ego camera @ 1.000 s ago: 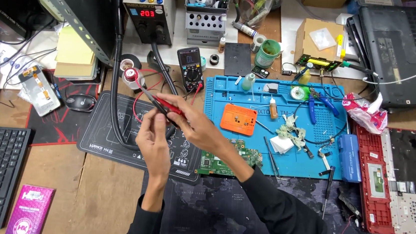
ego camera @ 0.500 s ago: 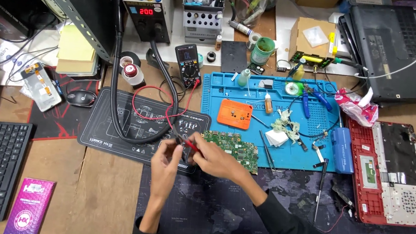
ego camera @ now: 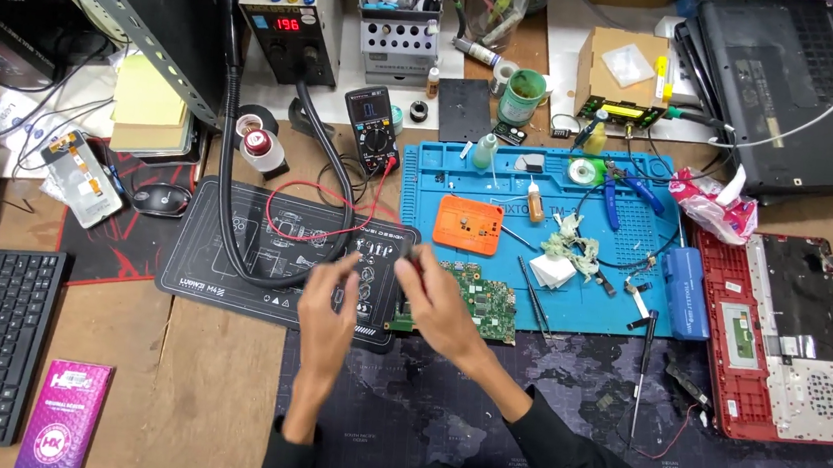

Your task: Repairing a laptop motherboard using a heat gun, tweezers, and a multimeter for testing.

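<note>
We seem to be probing the green circuit board [ego camera: 476, 304], which lies just right of our right hand [ego camera: 436, 301]; its grip pinches a red probe [ego camera: 412, 262], blurred. Our left hand [ego camera: 330, 307] hovers loosely open; steady contact comes next

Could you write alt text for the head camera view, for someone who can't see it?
Seen from above, a person's left hand and right hand work beside a green circuit board on a cluttered repair bench. A multimeter with red leads, a blue work mat and an opened red laptop surround them.
</note>
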